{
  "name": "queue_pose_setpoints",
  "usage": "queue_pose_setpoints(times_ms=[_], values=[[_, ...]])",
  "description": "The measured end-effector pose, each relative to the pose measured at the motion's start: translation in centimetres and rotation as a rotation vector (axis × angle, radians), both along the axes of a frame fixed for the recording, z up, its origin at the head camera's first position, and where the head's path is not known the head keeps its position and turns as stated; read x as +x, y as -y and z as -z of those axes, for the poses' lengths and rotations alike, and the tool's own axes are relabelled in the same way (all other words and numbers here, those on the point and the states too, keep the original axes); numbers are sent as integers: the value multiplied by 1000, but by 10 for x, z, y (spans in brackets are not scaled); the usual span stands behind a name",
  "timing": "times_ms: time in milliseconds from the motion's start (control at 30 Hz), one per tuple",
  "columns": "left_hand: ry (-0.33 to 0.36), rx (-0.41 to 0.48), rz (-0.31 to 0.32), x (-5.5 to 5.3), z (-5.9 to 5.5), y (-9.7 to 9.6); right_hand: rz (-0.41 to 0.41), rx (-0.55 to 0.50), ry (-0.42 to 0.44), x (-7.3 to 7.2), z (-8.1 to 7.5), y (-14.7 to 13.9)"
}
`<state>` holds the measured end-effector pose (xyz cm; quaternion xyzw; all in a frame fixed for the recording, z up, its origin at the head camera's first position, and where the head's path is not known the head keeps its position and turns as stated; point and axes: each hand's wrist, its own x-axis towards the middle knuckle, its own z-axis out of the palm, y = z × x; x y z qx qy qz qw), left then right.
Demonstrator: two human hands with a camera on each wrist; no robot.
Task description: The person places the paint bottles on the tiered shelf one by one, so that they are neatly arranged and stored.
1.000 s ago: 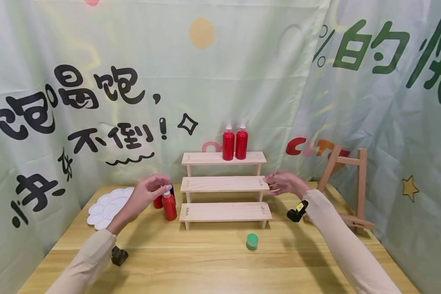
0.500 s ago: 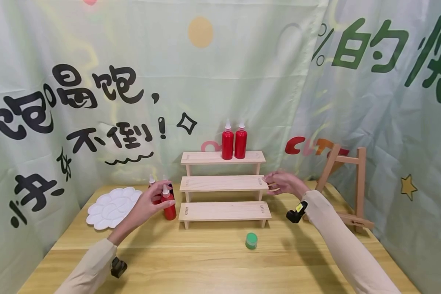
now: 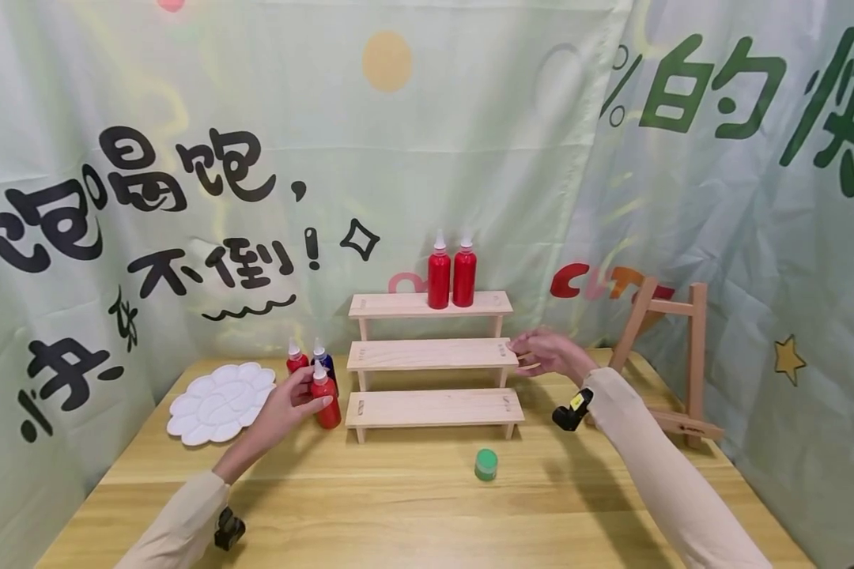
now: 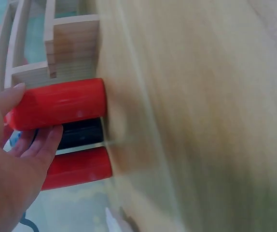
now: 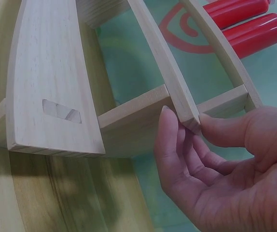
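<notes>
My left hand grips a red squeeze bottle by its upper body, thumb on one side and fingers on the other. The bottle stands upright on the table left of a three-tier wooden display stand. Just behind it are another red squeeze bottle and a dark blue one. My right hand pinches the right end of the stand's middle shelf between thumb and fingers. Two more red squeeze bottles stand side by side on the top shelf.
A white flower-shaped palette lies at the table's left. A small green-lidded jar sits in front of the stand. At the right stands a wooden tabletop easel. Printed cloth hangs behind and on both sides.
My left hand has come down from above the front red bottle and closed round its body. The right hand stays at the shelf end.
</notes>
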<state>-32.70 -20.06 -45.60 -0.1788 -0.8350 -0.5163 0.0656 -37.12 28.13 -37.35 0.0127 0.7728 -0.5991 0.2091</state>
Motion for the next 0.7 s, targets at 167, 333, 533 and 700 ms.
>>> queue_pose_setpoints(times_ms=[167, 333, 533, 700], values=[[59, 31, 5, 0, 7, 2, -5, -3, 1, 0, 1, 1], [78, 67, 26, 0, 11, 8, 2, -5, -5, 1, 1, 1], [40, 29, 2, -1, 12, 11, -8, -40, -8, 1, 0, 1], [28, 10, -11, -1, 12, 10, -19, -25, -17, 1, -1, 1]])
